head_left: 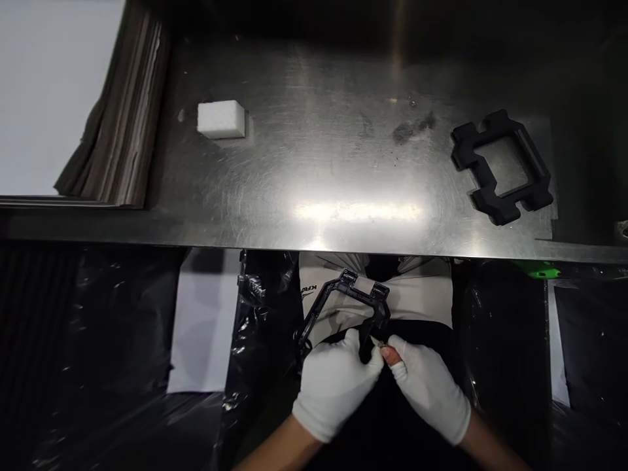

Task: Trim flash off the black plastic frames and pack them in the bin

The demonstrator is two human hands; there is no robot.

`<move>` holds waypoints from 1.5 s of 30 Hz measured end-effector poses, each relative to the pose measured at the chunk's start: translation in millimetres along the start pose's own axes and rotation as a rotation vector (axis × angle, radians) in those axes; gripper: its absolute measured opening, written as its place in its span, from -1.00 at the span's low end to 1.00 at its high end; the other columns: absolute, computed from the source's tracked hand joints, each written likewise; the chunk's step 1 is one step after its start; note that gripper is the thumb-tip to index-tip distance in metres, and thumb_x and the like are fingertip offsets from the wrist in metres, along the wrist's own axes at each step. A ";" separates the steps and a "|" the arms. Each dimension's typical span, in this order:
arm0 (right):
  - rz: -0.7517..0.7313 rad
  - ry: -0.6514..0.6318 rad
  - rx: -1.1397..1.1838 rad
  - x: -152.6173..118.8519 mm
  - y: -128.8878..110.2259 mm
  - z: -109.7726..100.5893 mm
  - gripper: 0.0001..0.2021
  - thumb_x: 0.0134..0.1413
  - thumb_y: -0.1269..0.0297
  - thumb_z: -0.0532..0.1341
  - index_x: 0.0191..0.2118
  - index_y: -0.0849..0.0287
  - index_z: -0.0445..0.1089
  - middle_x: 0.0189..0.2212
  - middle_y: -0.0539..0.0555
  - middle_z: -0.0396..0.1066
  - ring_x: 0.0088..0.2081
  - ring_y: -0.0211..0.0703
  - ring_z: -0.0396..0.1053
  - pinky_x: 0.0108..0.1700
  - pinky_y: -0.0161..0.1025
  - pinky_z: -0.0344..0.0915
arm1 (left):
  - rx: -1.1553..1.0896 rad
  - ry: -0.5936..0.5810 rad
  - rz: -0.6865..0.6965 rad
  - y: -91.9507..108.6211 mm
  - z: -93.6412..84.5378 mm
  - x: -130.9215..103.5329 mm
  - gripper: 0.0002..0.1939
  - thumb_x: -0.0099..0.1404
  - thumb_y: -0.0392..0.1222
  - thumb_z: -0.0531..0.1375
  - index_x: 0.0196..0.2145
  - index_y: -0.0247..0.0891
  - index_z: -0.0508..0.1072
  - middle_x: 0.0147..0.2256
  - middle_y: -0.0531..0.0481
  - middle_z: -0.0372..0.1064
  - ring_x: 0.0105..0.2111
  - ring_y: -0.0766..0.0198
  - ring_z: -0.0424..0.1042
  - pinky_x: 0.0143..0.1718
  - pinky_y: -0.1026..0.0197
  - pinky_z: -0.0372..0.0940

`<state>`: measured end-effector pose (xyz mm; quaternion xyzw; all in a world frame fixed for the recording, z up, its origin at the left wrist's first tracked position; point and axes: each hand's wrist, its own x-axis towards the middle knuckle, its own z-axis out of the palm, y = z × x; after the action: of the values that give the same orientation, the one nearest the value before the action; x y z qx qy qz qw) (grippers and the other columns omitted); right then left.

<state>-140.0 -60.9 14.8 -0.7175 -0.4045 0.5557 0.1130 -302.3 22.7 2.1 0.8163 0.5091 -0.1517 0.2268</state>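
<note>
Below the table edge, over my lap, my left hand (336,383) in a white glove is closed on a black plastic frame (318,307). The frame is an angular, open shape with small fittings along its top bar. My right hand (426,383), also gloved but with the thumb bare, is closed on a small pointed blade (377,341). The blade's tip is at the frame's lower right end, close to my left fingers. Most of the blade is hidden in my right hand, and my left fingers cover part of the frame.
On the metal table (318,163) lie a white foam block (220,120) at the left and another black frame (490,186) at the right. A thick stack of sheets (122,124) stands at the far left. Black plastic bags (122,327) hang below the table edge.
</note>
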 end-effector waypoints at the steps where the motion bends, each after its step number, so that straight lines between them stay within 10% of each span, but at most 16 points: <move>1: 0.001 -0.011 0.050 0.4 1.1 -5.5 -0.37 0.56 -0.33 -0.18 -0.28 0.04 0.31 -0.46 0.00 0.44 -0.46 -0.13 0.36 -0.39 -0.19 0.17 | -0.017 -0.008 -0.027 -1.4 0.3 1.5 -0.56 0.42 0.19 0.20 -0.30 -0.24 0.60 -0.51 -0.23 0.57 -0.46 -0.16 0.62 -0.41 0.03 0.31; 7: 0.061 0.006 0.385 -6.2 23.6 -46.6 -0.43 0.53 -0.35 -0.01 -0.06 0.08 0.41 -0.32 -0.01 0.44 -0.36 -0.16 0.40 -0.21 -0.18 0.40 | -0.646 -0.102 0.032 -36.2 -26.5 6.1 -0.43 0.56 0.23 0.03 -0.50 -0.16 0.38 -0.58 -0.03 0.35 -0.52 0.15 0.40 -0.39 0.13 0.25; 12: 0.023 0.091 0.237 -19.3 18.0 -90.7 -0.40 0.53 -0.33 -0.02 0.18 0.04 0.46 -0.28 0.03 0.53 -0.23 -0.02 0.53 -0.08 -0.09 0.49 | -1.505 -0.198 0.140 -61.5 -98.5 1.0 -0.42 0.54 0.32 0.12 -0.43 -0.16 0.50 -0.67 0.06 0.24 -0.69 0.29 0.18 -0.62 0.21 0.07; 16: -0.118 0.360 -0.048 2.3 -25.8 -127.8 -0.64 0.57 -0.07 0.05 0.00 0.00 0.50 -0.09 0.08 0.58 -0.05 0.02 0.55 0.02 -0.07 0.47 | -1.898 -0.252 0.252 -48.0 -147.7 45.3 -0.50 0.56 0.20 0.14 -0.42 -0.17 0.51 -0.78 0.16 0.06 -0.77 0.36 0.06 -0.64 0.27 0.04; 23: -0.262 0.573 -0.574 74.1 -93.4 -128.0 -0.61 0.63 0.18 0.06 0.37 0.05 0.42 -0.07 0.11 0.62 -0.25 -0.05 0.53 -0.30 -0.18 0.36 | -1.873 -0.369 0.302 -13.0 -159.3 133.5 -0.37 0.70 -0.04 -0.10 -0.48 -0.25 0.48 -0.82 0.18 0.00 -0.86 0.38 0.00 -0.73 0.32 0.03; 30: -0.317 0.436 -0.946 73.4 -111.3 -93.5 -0.57 0.66 0.22 -0.02 0.42 0.12 0.36 -0.06 0.16 0.52 -0.23 -0.04 0.51 -0.33 -0.15 0.33 | -1.807 -0.369 0.226 -4.9 -155.5 123.3 -0.40 0.67 0.04 0.01 -0.49 -0.25 0.47 -0.80 0.13 0.14 -0.84 0.40 0.10 -0.73 0.36 0.03; 45: -0.142 0.598 -0.908 78.1 -113.4 -126.4 -0.50 0.70 0.20 -0.17 0.37 0.13 0.40 -0.05 0.17 0.51 -0.23 -0.07 0.49 -0.36 -0.19 0.23 | -1.715 -0.341 0.176 3.2 -157.8 123.3 -0.45 0.64 0.09 0.06 -0.47 -0.23 0.45 -0.80 0.14 0.09 -0.83 0.39 0.06 -0.75 0.36 -0.03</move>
<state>-74.9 103.9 74.1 -0.7917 -0.6015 0.0882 -0.0607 -243.1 198.2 78.1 0.3670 0.3422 0.1813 0.8458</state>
